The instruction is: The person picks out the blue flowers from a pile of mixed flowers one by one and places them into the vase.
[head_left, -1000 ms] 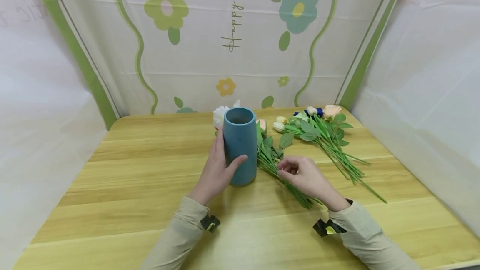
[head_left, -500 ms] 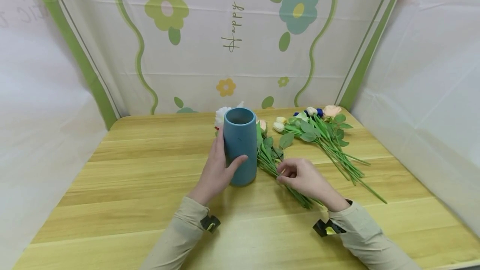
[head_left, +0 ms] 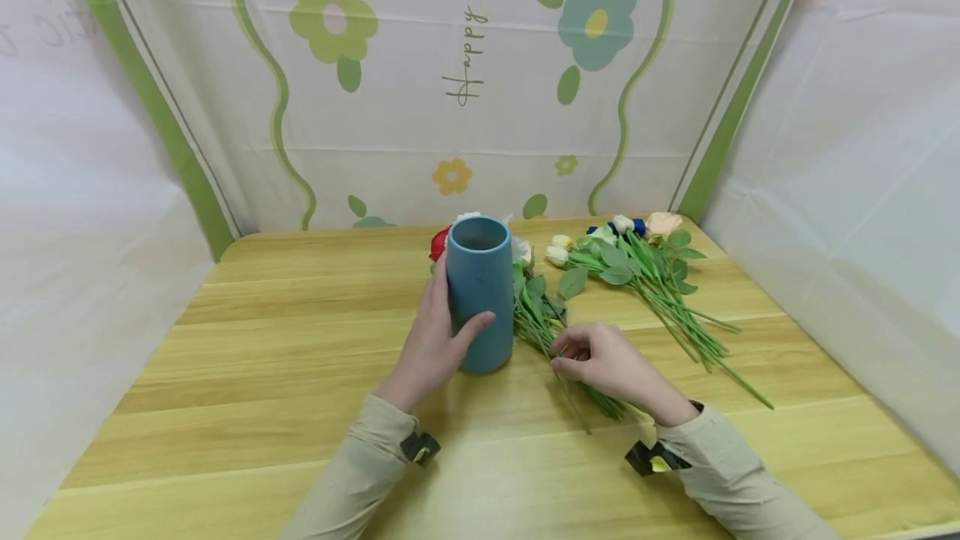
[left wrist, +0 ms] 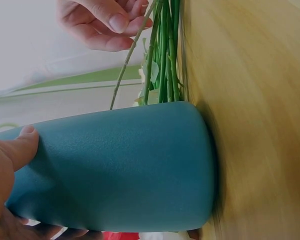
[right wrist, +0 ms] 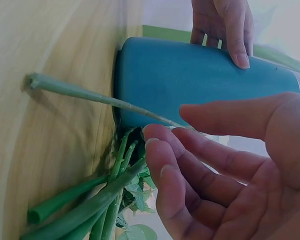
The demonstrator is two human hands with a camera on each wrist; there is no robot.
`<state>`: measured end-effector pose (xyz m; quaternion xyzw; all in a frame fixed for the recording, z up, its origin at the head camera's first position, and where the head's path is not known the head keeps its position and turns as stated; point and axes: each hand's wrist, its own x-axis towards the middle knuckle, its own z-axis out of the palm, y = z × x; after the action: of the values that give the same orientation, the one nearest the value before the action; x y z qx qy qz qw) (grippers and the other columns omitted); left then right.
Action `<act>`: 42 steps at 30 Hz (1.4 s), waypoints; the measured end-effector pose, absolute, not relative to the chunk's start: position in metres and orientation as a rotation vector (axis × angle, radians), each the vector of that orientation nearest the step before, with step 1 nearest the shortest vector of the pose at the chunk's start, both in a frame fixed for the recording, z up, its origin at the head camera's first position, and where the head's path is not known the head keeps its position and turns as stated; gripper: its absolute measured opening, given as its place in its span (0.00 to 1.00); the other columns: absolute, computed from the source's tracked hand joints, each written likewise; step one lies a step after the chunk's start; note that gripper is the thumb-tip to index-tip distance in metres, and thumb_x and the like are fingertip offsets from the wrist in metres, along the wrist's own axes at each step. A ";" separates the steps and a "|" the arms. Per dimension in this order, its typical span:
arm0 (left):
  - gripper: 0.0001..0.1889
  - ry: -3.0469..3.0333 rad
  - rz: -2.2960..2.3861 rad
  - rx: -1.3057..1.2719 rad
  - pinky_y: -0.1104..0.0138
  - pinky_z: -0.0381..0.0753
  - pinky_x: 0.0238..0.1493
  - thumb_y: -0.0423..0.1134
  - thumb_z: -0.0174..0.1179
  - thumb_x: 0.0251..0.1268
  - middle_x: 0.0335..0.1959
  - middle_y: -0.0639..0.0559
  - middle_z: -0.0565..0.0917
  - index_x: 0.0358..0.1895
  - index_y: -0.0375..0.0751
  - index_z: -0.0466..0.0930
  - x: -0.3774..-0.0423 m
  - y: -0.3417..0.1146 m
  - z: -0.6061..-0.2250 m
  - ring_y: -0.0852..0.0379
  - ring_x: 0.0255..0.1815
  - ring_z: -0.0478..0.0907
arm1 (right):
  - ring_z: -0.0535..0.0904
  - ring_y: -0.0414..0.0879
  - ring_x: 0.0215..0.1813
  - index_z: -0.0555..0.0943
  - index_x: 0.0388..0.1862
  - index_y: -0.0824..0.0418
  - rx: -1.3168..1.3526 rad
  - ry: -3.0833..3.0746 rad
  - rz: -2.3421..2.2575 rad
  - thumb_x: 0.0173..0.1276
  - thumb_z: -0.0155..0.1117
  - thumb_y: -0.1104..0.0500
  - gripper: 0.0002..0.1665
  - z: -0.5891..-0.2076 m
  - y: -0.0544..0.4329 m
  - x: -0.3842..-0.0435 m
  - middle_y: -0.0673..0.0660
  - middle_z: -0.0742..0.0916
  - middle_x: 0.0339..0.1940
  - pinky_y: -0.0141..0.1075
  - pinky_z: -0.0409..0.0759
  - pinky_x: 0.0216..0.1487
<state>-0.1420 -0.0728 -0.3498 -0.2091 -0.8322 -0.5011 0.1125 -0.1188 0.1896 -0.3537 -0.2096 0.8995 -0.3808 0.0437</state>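
A blue-grey vase stands upright on the wooden table. My left hand grips its left side, thumb across the front and fingers round behind. To the right of the vase, my right hand holds one thin flower stem between thumb and fingers. The lower end of that stem slants away from the bundle of green stems beside it. White petals and a red flower show behind the vase, which hides most of the blooms. Which bloom belongs to the held stem is hidden.
Farther right lies another bunch of flowers, with cream tulips, a peach rose and blue blooms. A printed cloth hangs behind the table, and white sheets close off both sides.
White petals behind the vase have shifted right, uncovering the red flower. The held stem's lower end has swung clear of the bundle. My right hand has dropped slightly; the left keeps its grip.
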 end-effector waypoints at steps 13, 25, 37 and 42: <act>0.51 -2.449 -1.457 -0.601 0.45 0.57 0.68 0.49 0.63 0.67 0.76 0.45 0.52 0.80 0.57 0.31 -0.139 -0.074 -0.351 0.48 0.74 0.53 | 0.81 0.45 0.31 0.86 0.40 0.64 -0.600 2.809 -1.143 0.69 0.66 0.60 0.08 -0.339 0.200 -0.126 0.50 0.85 0.30 0.38 0.79 0.32; 0.51 -2.422 -1.457 -0.632 0.45 0.57 0.69 0.48 0.64 0.67 0.77 0.46 0.52 0.80 0.56 0.32 -0.142 -0.075 -0.352 0.48 0.74 0.53 | 0.79 0.45 0.26 0.85 0.36 0.67 -0.486 3.058 -0.658 0.68 0.65 0.62 0.08 -0.302 0.286 -0.191 0.53 0.85 0.26 0.42 0.81 0.30; 0.51 -2.440 -1.470 -0.635 0.44 0.57 0.68 0.48 0.64 0.67 0.77 0.45 0.52 0.80 0.56 0.31 -0.142 -0.074 -0.349 0.47 0.74 0.53 | 0.48 0.38 0.17 0.60 0.10 0.50 -0.571 2.985 -0.180 0.62 0.64 0.64 0.28 -0.325 0.351 -0.216 0.44 0.58 0.10 0.32 0.50 0.20; 0.51 -2.450 -1.465 -0.626 0.45 0.56 0.69 0.48 0.64 0.67 0.77 0.46 0.51 0.80 0.56 0.31 -0.142 -0.073 -0.349 0.47 0.74 0.53 | 0.48 0.38 0.17 0.60 0.11 0.51 -0.573 2.991 -0.126 0.60 0.67 0.63 0.28 -0.340 0.350 -0.217 0.44 0.57 0.10 0.32 0.49 0.19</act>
<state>-0.1425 -0.0731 -0.3495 -0.2129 -0.8334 -0.4982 0.1095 -0.2168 0.3503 -0.3398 -0.1878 0.9802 -0.0412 0.0468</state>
